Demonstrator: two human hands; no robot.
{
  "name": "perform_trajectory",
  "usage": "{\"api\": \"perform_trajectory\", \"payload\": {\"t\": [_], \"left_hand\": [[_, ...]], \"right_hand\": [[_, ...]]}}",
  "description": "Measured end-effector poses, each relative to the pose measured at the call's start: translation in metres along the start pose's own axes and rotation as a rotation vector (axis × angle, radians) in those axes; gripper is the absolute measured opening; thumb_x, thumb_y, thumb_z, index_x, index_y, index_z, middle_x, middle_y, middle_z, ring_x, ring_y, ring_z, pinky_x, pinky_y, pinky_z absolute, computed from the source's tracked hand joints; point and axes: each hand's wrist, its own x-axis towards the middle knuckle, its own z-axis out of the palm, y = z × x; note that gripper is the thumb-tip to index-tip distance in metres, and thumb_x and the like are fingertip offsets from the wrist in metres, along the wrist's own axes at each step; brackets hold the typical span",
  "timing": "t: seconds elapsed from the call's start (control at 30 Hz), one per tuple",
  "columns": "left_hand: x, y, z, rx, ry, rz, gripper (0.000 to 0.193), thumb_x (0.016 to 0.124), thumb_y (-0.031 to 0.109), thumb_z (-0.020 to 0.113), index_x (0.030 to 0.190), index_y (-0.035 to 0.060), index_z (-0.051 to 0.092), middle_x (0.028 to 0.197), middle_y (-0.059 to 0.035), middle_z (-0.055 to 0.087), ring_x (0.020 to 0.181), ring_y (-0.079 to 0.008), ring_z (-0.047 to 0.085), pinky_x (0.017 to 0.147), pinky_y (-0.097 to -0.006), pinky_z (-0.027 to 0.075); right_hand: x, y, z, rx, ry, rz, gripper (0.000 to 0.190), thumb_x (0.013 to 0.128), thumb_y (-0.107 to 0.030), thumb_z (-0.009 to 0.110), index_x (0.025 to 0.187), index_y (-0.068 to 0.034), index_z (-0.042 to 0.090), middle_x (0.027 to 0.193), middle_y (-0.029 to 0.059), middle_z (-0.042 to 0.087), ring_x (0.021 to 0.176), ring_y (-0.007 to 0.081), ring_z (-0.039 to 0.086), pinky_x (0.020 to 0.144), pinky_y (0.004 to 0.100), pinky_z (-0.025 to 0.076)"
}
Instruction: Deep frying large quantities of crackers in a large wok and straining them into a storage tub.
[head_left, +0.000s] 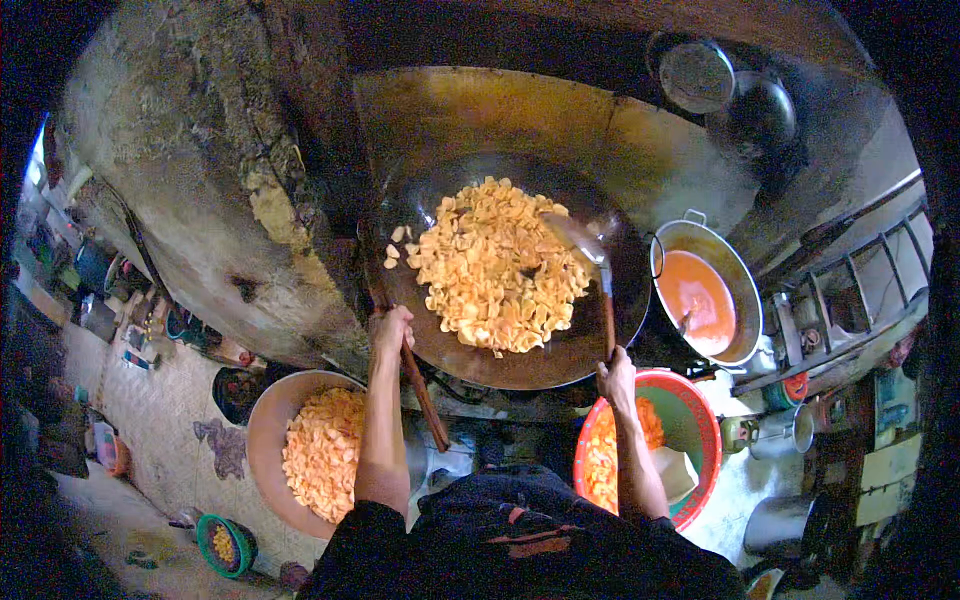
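Note:
A large metal wok (525, 375) stands before me with a heap of pale yellow chips (502, 270) in it; a few lie apart at its left. My left hand (391, 330) grips a wooden handle (426, 397) at the wok's left side; the tool's far end is hard to make out. My right hand (618, 375) is closed around the wooden handle of a metal spatula (589, 244). Its blurred blade touches the right side of the heap. A two-handled pot of orange liquid (697, 300) stands to the right of the wok, with a utensil dipping into it.
A big basin of chips (262, 450) is beside my left arm. Under my right forearm is a red-rimmed tub (712, 442) with orange chips and a pale piece inside. A sooty wall (202, 187) rises at left, a wooden rack (855, 300) at right. A green basket (206, 551) stands on the floor.

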Motion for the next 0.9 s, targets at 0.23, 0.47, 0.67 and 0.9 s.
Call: {"api": "perform_trajectory", "payload": {"t": [0.23, 0.47, 0.67, 0.9], "left_hand": [[0.041, -0.022, 0.095, 0.174, -0.059, 0.031, 0.017, 0.07, 0.02, 0.047, 0.056, 0.0131, 0.041, 0.042, 0.0013, 0.036, 0.032, -0.0112, 0.034, 0.031, -0.0246, 0.029], [0.093, -0.127, 0.078, 0.027, -0.186, -0.231, 0.026, 0.077, 0.025, 0.037, 0.054, 0.0125, 0.039, 0.042, 0.0006, 0.034, 0.033, -0.0142, 0.034, 0.033, -0.0276, 0.033], [0.076, -0.144, 0.081, -0.392, -0.359, -0.571, 0.029, 0.072, 0.023, 0.037, 0.045, 0.0144, 0.03, 0.038, -0.0013, 0.03, 0.034, -0.0184, 0.032, 0.039, -0.0352, 0.033], [0.058, -0.158, 0.085, -0.824, -0.687, -0.829, 0.027, 0.068, 0.017, 0.04, 0.043, 0.014, 0.029, 0.042, -0.0001, 0.033, 0.042, -0.0135, 0.036, 0.047, -0.0279, 0.036]], "right_hand": [[0.073, 0.122, 0.118, 0.281, 0.035, 0.614, 0.04, 0.075, -0.018, 0.048, 0.103, 0.006, 0.035, 0.085, 0.0263, 0.057, 0.081, 0.0358, 0.057, 0.068, 0.0406, 0.047], [0.081, 0.113, 0.204, 0.442, -0.57, 0.154, 0.027, 0.079, -0.026, 0.047, 0.075, 0.0, 0.051, 0.058, 0.0063, 0.052, 0.047, 0.0173, 0.047, 0.042, 0.0288, 0.037], [0.082, 0.012, 0.115, 1.071, -1.027, 0.598, 0.03, 0.081, -0.019, 0.045, 0.052, -0.012, 0.037, 0.047, -0.0021, 0.042, 0.036, 0.0052, 0.036, 0.033, 0.0192, 0.025], [0.021, -0.012, 0.104, 0.352, -0.354, 0.06, 0.021, 0.071, -0.013, 0.052, 0.085, 0.003, 0.052, 0.065, 0.0141, 0.055, 0.054, 0.0232, 0.055, 0.05, 0.0325, 0.044]]}}
